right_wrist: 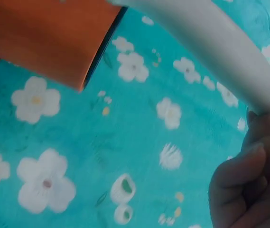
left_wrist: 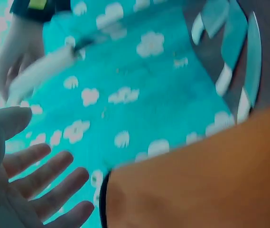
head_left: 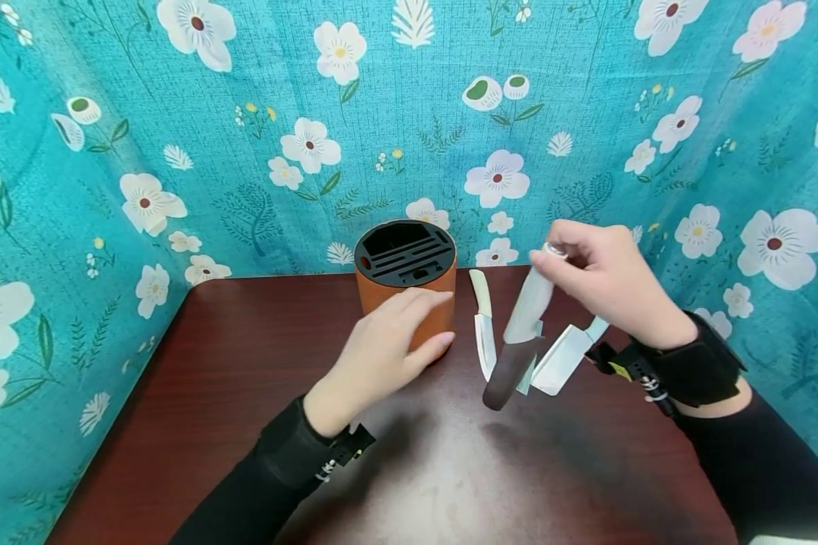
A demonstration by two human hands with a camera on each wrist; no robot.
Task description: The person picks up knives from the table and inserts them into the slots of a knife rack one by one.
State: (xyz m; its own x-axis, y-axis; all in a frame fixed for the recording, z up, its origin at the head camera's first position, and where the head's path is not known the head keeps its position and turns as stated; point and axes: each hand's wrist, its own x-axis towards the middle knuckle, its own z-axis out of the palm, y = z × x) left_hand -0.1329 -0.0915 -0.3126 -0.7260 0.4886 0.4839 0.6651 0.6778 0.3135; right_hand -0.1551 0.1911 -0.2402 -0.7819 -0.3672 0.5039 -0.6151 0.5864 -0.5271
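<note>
The right wrist view crops the orange block [right_wrist: 44,42].

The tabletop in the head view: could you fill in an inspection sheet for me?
Surface: dark reddish-brown table, glare at the front.
Job's things: orange, black-topped knife block; lying on the table, cream-handled knife, cleaver, partly hidden third knife.
Clutter: pale edge, lower right, unidentifiable.
Hands: right hand grips a pale-handled knife, blade down; left hand near the block, holds nothing.
Cables: nothing clear; wristband fittings too small to tell.
Surroundings: floral teal cloth behind and at both sides.
</note>
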